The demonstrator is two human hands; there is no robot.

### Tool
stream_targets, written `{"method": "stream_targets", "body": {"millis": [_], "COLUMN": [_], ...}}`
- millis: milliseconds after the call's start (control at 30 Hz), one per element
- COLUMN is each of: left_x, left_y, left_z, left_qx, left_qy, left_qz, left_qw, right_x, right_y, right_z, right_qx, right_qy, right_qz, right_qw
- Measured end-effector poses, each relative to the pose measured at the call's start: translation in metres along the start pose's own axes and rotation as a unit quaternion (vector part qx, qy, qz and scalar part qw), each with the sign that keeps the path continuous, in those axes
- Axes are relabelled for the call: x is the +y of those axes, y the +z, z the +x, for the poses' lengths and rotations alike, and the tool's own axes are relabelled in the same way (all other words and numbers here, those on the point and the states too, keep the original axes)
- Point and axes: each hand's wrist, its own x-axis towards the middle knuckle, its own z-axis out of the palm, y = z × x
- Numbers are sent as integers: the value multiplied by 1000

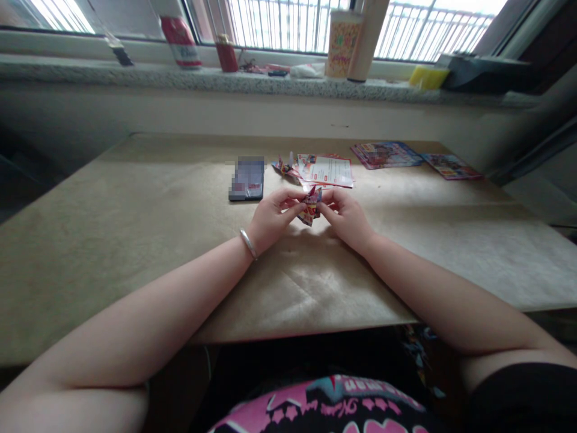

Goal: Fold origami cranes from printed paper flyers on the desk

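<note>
Between both hands, just above the table (189, 282), is a small piece of folded, colourful printed paper (311, 207) with pointed corners. My left hand (276, 218) pinches its left side between thumb and fingers; a silver bangle circles that wrist. On the other side, my right hand (345, 216) grips the paper the same way. Just beyond lies a second folded paper piece (287, 168) of similar print. Beside it rests a stack of printed sheets (328, 171) with white faces and red edging. A dark phone (247, 179) lies left of these, its screen blurred out.
Two piles of colourful printed sheets, a larger pile (386, 154) and a smaller pile (452, 166), lie at the back right. On the windowsill stand a red can (181, 42), a red bottle (226, 54), a patterned cup (342, 45) and a yellow item (428, 77).
</note>
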Motion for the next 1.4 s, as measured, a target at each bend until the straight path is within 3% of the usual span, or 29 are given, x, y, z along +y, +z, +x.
{"method": "stream_targets", "body": {"millis": [133, 333, 633, 833, 1033, 1400], "left_x": [3, 3, -1, 5, 5, 6], "left_y": [2, 1, -3, 2, 2, 2], "left_z": [-1, 0, 2, 0, -3, -2], "left_qx": [-23, 9, 7, -29, 21, -21], "left_qy": [-26, -31, -31, -24, 10, -28], "left_qz": [-51, -63, -16, -82, -20, -57], "left_qw": [998, 997, 999, 996, 1000, 998], "right_x": [1, 3, -5, -4, -5, -7], "right_y": [1, 3, 1, 4, 7, 6], "right_z": [0, -1, 0, 0, -1, -4], "right_qx": [-11, -30, -19, -14, 19, 8], "right_qy": [8, 12, 25, 30, 7, 19], "right_qz": [10, 103, 93, 117, 113, 97], "right_qw": [1000, 994, 995, 993, 993, 995]}}
